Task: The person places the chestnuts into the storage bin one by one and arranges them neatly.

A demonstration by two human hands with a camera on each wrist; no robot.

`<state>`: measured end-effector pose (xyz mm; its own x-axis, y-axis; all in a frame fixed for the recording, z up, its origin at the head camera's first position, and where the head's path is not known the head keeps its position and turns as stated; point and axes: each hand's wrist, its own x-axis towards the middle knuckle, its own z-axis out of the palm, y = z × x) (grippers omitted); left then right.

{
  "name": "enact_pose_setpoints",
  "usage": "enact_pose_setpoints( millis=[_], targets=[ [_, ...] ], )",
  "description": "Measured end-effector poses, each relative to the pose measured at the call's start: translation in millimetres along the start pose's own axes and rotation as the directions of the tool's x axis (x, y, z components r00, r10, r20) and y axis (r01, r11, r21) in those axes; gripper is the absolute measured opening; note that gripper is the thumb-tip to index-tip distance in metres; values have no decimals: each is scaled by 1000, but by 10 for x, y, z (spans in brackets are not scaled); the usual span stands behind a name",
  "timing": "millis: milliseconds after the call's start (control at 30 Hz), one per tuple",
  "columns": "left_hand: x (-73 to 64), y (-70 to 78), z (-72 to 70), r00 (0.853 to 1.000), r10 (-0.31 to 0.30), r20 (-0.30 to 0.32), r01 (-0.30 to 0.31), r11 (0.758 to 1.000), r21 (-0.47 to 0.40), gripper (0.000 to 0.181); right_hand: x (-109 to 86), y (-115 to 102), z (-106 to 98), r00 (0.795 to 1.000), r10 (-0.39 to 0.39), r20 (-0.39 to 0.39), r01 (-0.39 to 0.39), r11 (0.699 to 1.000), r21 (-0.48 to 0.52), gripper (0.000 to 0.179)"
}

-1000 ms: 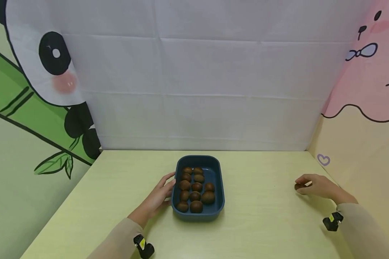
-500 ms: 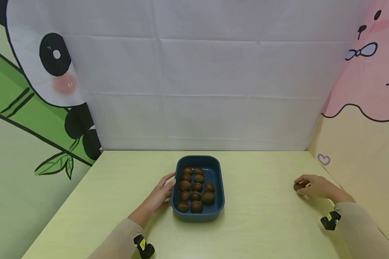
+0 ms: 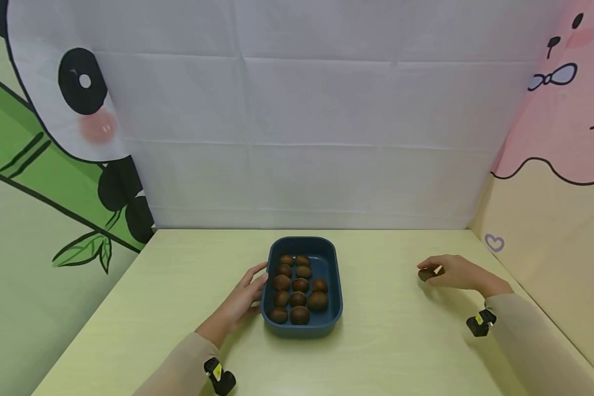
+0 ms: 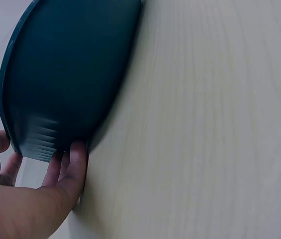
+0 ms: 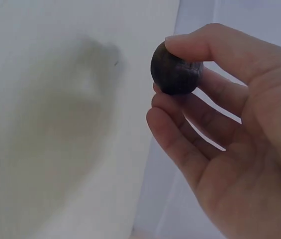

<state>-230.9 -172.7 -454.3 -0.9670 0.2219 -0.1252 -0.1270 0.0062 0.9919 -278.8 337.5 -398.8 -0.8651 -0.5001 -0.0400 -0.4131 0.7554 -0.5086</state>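
Note:
A dark blue rectangular box stands mid-table with several brown chestnuts inside, mostly toward its left side. My left hand rests against the box's left wall with spread fingers; in the left wrist view its fingertips touch the ridged side of the box. Off to the right, my right hand pinches a single chestnut between thumb and fingers. The right wrist view shows it lifted, with the hand's shadow falling on the tabletop and the other fingers loosely curved beneath.
The pale wood-grain table ends at a white cloth backdrop. A green panel with a panda drawing borders the left, and a pink and cream printed panel borders the right. Each wrist wears a small black camera.
My right hand has moved left and slightly farther back, carrying the chestnut away from the right side of the table. The left hand and the box have stayed in place.

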Motion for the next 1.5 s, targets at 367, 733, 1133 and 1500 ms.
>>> enact_pose_setpoints(
  millis=[367,733,1133,1500],
  targets=[
    [11,6,-2,1000,-6,-11,6,1000,0,57,539,-581,-29,992,-66,112,63,997,34,33],
    [-7,11,-2,1000,-3,12,3,1000,8,57,1065,-1210,77,965,-145,219,124,987,107,34],
    [-5,11,-2,1000,-1,13,1,1000,3,58,1568,-1536,357,939,-251,236,238,968,82,39],
    [3,6,-14,1000,5,25,-5,1000,0,59,1706,-1566,657,940,-261,219,297,942,-155,33]
  ],
)
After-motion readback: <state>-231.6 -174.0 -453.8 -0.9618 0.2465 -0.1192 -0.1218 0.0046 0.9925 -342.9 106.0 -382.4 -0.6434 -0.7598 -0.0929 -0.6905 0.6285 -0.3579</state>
